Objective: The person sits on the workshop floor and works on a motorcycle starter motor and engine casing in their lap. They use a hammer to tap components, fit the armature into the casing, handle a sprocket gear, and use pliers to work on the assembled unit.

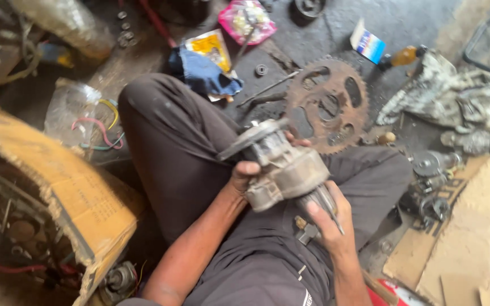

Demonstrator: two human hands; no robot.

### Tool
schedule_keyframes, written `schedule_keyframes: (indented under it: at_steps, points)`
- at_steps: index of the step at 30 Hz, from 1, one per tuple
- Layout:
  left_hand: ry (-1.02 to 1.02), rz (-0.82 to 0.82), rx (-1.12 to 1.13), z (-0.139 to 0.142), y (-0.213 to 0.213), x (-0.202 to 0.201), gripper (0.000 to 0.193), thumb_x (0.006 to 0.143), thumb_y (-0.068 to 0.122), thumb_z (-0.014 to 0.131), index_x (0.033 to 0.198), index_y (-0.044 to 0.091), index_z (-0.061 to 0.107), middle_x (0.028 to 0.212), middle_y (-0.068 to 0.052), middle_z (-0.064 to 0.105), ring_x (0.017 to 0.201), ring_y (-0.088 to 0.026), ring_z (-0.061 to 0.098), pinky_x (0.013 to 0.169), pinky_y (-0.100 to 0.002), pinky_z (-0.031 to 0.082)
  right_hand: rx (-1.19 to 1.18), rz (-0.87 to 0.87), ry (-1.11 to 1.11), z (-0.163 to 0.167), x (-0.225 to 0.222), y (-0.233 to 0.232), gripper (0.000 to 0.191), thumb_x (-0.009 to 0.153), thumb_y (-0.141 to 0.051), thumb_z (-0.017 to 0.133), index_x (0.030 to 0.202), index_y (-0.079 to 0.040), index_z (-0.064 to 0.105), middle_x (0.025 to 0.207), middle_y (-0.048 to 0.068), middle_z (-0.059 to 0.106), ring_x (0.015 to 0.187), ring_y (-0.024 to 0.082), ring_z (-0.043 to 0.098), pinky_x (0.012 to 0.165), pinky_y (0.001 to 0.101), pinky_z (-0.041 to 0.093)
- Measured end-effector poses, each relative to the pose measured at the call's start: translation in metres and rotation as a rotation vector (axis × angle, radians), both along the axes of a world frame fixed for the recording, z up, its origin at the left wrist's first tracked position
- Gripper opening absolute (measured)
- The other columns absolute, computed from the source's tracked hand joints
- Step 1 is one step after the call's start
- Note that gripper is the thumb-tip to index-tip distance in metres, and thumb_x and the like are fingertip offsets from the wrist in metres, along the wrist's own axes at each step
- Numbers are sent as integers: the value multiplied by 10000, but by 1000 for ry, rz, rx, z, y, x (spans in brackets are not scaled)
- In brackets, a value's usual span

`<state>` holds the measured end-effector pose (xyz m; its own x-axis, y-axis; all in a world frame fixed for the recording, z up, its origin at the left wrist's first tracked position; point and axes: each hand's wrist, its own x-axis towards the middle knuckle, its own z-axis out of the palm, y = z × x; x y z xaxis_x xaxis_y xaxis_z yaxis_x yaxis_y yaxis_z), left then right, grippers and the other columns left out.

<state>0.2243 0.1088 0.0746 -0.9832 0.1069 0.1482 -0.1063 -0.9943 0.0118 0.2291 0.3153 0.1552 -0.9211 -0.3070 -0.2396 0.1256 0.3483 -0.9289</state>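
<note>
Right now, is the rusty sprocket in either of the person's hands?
No, the rusty sprocket lies on the floor beyond the metal motor part that both hands grip.

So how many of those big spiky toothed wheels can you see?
1. The rusty toothed wheel lies on the dark floor, just beyond the grey metal part held in both hands. Others may be hidden under the clutter.

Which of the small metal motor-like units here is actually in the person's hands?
The grimy grey motor unit over the lap, gripped by left hand and right hand. The other units lie on the floor beside cardboard.
</note>
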Motion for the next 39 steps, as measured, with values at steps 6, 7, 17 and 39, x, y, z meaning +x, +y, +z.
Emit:
schedule_keyframes:
  at_steps: [6,7,17,39]
  points:
    - [-121,36,-26,7,0,0,867,714,305,851,1455,39,486,1528,-235,490,1404,-366,505,1198,-521,426,254,26,730,-2,-8,-10,950,640,-417,958,1324,21,466,1039,152,593,847,204,586,742,319,523]
    - [-114,32,-11,7,0,0,861,721,304,851,1457,42,489,1527,-227,489,1401,-362,510,1195,-518,435,280,82,876,-2,-11,-10,889,663,-388,966,1300,10,489,1017,145,622,845,235,623,742,339,540]
    - [-92,35,9,8,2,0,820,754,309,851,1451,59,498,1524,-204,497,1392,-365,528,1186,-528,463,231,67,590,-8,-10,-2,504,734,-288,899,1033,5,619,773,68,717,623,169,720,600,295,565]
    - [-97,-14,-36,1,8,1,816,773,294,826,1468,54,472,1531,-222,485,1410,-350,510,1209,-504,433,117,94,705,-18,-21,2,556,694,-205,922,1103,4,609,828,86,643,715,131,636,663,267,512]
